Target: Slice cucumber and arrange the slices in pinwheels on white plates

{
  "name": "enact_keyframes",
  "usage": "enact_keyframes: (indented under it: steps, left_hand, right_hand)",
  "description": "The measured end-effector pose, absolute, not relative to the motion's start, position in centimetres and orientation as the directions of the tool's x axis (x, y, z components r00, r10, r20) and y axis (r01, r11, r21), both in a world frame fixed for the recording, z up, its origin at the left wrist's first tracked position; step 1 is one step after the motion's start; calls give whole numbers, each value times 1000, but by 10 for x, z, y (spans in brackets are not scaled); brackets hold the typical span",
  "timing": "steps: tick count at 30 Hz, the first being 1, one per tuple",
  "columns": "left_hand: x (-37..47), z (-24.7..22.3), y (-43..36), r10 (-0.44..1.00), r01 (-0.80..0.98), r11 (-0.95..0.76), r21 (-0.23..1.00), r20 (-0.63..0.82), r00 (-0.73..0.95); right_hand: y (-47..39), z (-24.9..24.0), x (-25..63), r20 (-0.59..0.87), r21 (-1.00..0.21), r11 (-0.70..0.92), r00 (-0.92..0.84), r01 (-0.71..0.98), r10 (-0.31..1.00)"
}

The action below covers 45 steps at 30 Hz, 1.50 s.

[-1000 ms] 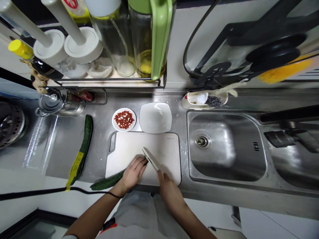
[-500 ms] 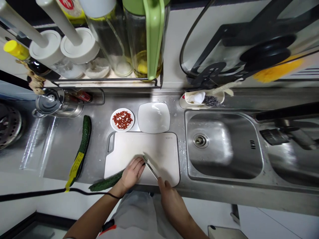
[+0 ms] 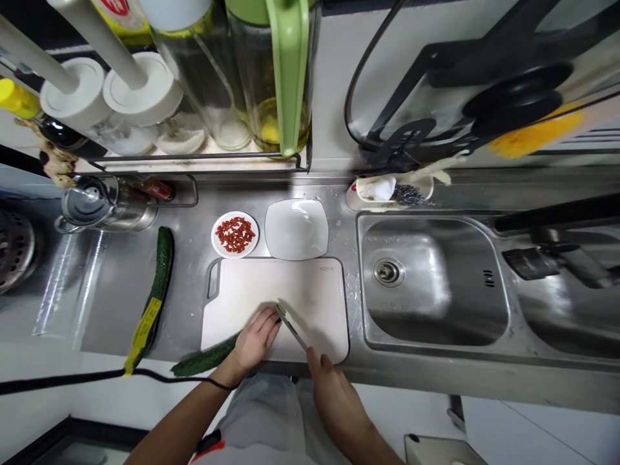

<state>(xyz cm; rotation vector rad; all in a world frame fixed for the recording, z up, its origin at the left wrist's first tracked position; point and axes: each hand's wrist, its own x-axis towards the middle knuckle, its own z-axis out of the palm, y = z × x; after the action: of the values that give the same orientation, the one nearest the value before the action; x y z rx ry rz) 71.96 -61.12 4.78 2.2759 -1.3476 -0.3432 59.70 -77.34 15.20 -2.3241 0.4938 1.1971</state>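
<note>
My left hand (image 3: 258,337) is closed over the end of a cucumber (image 3: 208,357), which lies slanted across the front left of the white cutting board (image 3: 305,284). The rest of the cucumber sticks out past the board toward the counter's front edge. In my right hand (image 3: 332,391) is a knife (image 3: 292,327), gripped by its handle. Its blade meets the cucumber's end right beside my left fingertips. A second cucumber (image 3: 163,265) with a yellow band lies on the counter to the left.
Behind the board stand a small white plate (image 3: 214,242) of red dried berries and a white square dish (image 3: 297,229). A steel sink (image 3: 411,310) is at the right. Bottles and jars fill a rack (image 3: 208,157) at the back. A black cord (image 3: 58,380) crosses at lower left.
The view has shifted slightly. The knife's blade is tilted a little differently at the cucumber's end; both hands keep nearly the same place and grip.
</note>
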Motion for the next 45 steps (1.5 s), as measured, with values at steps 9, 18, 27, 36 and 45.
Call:
enact_keyframes:
  steps: [9, 18, 27, 36, 45]
  left_hand:
    - [721, 49, -613, -876, -758, -406, 510, 19, 482]
    - [721, 50, -614, -873, -758, -395, 519, 45, 486]
    - [720, 50, -614, -874, -766, -400, 503, 43, 484]
    - [720, 48, -613, -868, -754, -406, 516, 41, 495]
    - [719, 47, -613, -873, -762, -410, 501, 27, 488]
  right_hand:
    - [-777, 152, 598, -820, -320, -782, 569, -535, -54]
    - [-784, 151, 600, -806, -378, -758, 592, -532, -14]
    - [-782, 130, 592, -768, -434, -739, 640, -516, 4]
    - [-779, 136, 606, -783, -386, -770, 622, -509, -19]
    - [-776, 138, 621, -809, -345, -770, 586, -537, -46]
